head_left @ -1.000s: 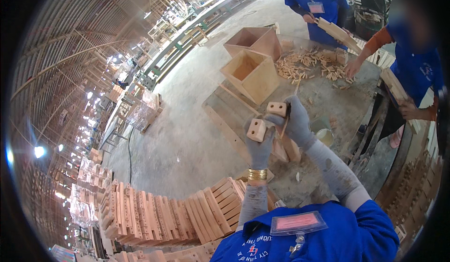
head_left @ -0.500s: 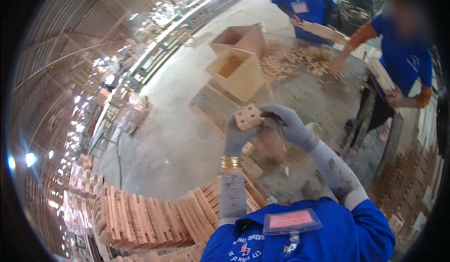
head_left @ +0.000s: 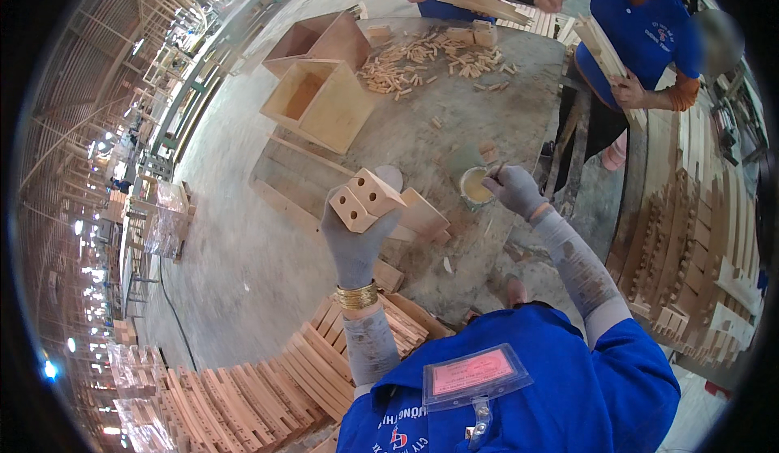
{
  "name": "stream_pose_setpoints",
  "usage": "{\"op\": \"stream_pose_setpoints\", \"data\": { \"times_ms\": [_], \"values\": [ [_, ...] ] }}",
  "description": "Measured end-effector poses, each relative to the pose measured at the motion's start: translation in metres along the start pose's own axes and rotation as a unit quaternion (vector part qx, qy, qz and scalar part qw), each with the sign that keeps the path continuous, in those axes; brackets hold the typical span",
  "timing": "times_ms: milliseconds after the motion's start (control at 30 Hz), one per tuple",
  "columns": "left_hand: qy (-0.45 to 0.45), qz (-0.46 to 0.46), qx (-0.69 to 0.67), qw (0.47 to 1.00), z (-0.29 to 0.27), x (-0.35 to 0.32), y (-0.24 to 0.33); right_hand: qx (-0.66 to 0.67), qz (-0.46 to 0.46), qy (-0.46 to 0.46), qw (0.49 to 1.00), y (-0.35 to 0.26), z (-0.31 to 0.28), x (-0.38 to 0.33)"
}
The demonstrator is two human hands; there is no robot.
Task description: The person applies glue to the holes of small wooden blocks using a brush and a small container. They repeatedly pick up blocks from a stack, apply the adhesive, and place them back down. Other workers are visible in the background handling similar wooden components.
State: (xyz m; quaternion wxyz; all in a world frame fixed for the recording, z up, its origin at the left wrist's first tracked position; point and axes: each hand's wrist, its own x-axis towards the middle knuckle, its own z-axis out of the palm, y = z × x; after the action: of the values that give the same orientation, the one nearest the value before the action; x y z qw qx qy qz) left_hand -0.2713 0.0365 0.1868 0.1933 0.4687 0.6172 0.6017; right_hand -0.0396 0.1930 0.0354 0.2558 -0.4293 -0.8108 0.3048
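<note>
The left hand [head_left: 357, 246] wraps its fingers round drilled wooden blocks [head_left: 378, 196] above the table [head_left: 422, 141], toward its left edge. The right hand [head_left: 516, 190] curls beside a cup [head_left: 477, 187], its hold unclear. Dowels [head_left: 406, 62] lie near the far edge.

Holds in the left hand [head_left: 357, 242], left of the frame's centre, two pale wooden blocks [head_left: 369, 198] side by side, tilted, each with two dark round holes. Shows, right of centre near the right hand [head_left: 516, 190], an open cup [head_left: 477, 201] with pale yellowish contents.
</note>
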Motion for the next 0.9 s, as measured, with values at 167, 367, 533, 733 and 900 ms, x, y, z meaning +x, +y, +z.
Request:
{"op": "stream_pose_setpoints", "data": {
  "times_ms": [167,367,533,733,900],
  "values": [
    [-0.016,0.021,-0.007,1.000,0.013,0.003,0.000,-0.038,0.036,-0.019,0.998,-0.003,0.030,0.011],
    [-0.017,0.018,-0.017,1.000,0.011,0.004,-0.005,-0.011,0.088,-0.043,0.995,0.000,0.033,0.019],
    [-0.012,0.008,-0.036,0.999,0.008,0.003,-0.006,0.009,-0.017,0.007,1.000,-0.010,0.026,0.003],
    [-0.032,0.020,-0.016,0.999,0.014,0.005,-0.004,0.343,0.124,0.011,0.931,-0.005,0.016,-0.004],
    [-0.062,0.056,0.018,0.996,0.011,0.003,-0.017,0.530,0.112,0.093,0.835,-0.051,-0.046,-0.012]
  ]
}}
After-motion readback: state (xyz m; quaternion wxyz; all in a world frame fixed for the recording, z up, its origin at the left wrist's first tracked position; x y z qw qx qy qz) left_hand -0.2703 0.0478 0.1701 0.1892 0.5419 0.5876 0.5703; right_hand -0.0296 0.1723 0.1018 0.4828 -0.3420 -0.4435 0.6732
